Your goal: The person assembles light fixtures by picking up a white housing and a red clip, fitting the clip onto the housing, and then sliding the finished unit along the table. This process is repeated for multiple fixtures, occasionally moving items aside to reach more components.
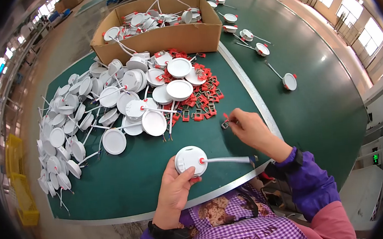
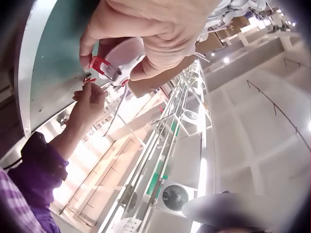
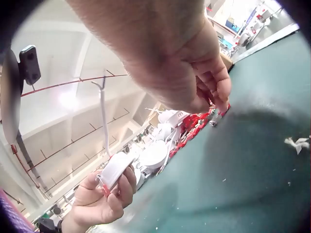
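My left hand (image 1: 174,188) holds a round white downlight (image 1: 188,159) with its back up, thumb across it. A white cable (image 1: 226,160) runs from a red grommet on it toward the right. In the left wrist view a red clip (image 2: 99,64) with a metal spring sits at the light's rim, beside the fingertips. My right hand (image 1: 251,127) pinches another small red clip (image 1: 226,121) just over the green table (image 1: 142,177). In the right wrist view its fingertips stand close over the tabletop, and the clip is partly hidden behind them.
A large pile of white downlights (image 1: 109,97) covers the table's left, with loose red clips (image 1: 209,99) beside it. Behind stands a cardboard box (image 1: 185,38) of more lights. Finished-looking lights (image 1: 289,81) lie along the green belt (image 1: 325,109), past a metal edge (image 1: 262,100).
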Tool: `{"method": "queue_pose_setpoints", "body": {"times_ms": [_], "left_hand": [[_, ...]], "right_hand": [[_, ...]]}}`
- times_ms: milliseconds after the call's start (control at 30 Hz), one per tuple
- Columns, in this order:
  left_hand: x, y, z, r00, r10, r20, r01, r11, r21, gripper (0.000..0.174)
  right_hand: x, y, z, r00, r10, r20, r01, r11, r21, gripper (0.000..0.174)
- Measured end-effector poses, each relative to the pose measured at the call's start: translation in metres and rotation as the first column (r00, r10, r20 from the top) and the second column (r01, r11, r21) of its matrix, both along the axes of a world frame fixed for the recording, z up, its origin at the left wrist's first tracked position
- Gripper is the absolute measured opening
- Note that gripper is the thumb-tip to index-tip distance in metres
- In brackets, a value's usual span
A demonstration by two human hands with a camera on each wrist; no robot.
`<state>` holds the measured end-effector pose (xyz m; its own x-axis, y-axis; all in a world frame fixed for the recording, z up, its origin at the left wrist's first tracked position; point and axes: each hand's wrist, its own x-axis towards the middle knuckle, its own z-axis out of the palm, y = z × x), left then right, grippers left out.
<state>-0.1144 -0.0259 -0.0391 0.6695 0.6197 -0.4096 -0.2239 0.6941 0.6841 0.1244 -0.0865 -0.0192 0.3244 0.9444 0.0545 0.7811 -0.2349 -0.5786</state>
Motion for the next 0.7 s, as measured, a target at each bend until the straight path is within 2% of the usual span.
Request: {"method": "queue_pose_setpoints", "body": {"times_ms": [33,67,100,133,167,233,300,367,433,500,567,633,700], "left_hand": [[0.0,0.0,0.0,1.0,0.006,-0.005,-0.006,1.0,0.0,0.039],[0.0,0.001,0.002,1.0,0.014,-0.021,-0.013,0.999,0.033,0.037],[0.001,0.001,0.002,0.999,0.021,-0.036,-0.019,0.998,0.065,0.036],[0.003,0.0,0.004,0.999,0.022,-0.038,-0.019,0.998,0.065,0.036],[0.006,-0.001,0.005,0.996,0.023,-0.081,-0.012,0.991,0.135,0.034],[0.011,-0.005,0.008,0.992,0.024,-0.125,0.003,0.979,0.204,0.032],[0.015,-0.009,0.009,0.993,0.022,-0.116,0.013,0.955,0.296,0.03],[0.019,-0.011,0.012,0.994,0.042,-0.1,-0.008,0.949,0.314,0.03],[0.02,-0.011,0.013,0.994,0.065,-0.084,-0.034,0.943,0.33,0.03],[0.02,-0.01,0.012,0.993,0.076,-0.093,-0.037,0.929,0.369,0.03],[0.02,-0.009,0.016,0.99,0.089,-0.11,-0.04,0.923,0.382,0.03],[0.022,-0.011,0.016,0.988,0.09,-0.123,-0.035,0.918,0.395,0.03],[0.024,-0.013,0.012,0.992,0.075,-0.103,-0.025,0.907,0.419,0.029]], "right_hand": [[-0.003,-0.002,0.009,0.98,-0.079,-0.182,0.082,0.997,0.006,0.012],[-0.004,-0.004,0.013,0.954,-0.087,-0.287,0.101,0.994,0.035,0.014],[-0.007,-0.005,0.017,0.953,-0.085,-0.29,0.099,0.994,0.036,0.014],[-0.011,-0.006,0.023,0.915,-0.078,-0.397,0.104,0.994,0.043,0.015],[-0.015,-0.007,0.027,0.864,-0.07,-0.498,0.11,0.993,0.05,0.015],[-0.03,-0.011,0.03,0.859,0.021,-0.512,0.059,0.988,0.14,0.015],[-0.045,-0.015,0.031,0.907,0.083,-0.413,-0.02,0.988,0.156,0.013],[-0.055,-0.02,0.029,0.931,0.116,-0.345,-0.068,0.987,0.149,0.013],[-0.06,-0.024,0.029,0.911,0.102,-0.399,-0.066,0.992,0.104,0.013],[-0.063,-0.026,0.032,0.875,0.073,-0.479,0.039,0.975,0.219,0.013],[-0.06,-0.025,0.036,0.909,0.026,-0.416,0.079,0.969,0.234,0.013],[-0.055,-0.021,0.032,0.995,0.053,-0.082,-0.018,0.923,0.383,0.015],[-0.062,-0.024,0.025,0.995,0.091,-0.05,-0.064,0.916,0.395,0.016]]}}
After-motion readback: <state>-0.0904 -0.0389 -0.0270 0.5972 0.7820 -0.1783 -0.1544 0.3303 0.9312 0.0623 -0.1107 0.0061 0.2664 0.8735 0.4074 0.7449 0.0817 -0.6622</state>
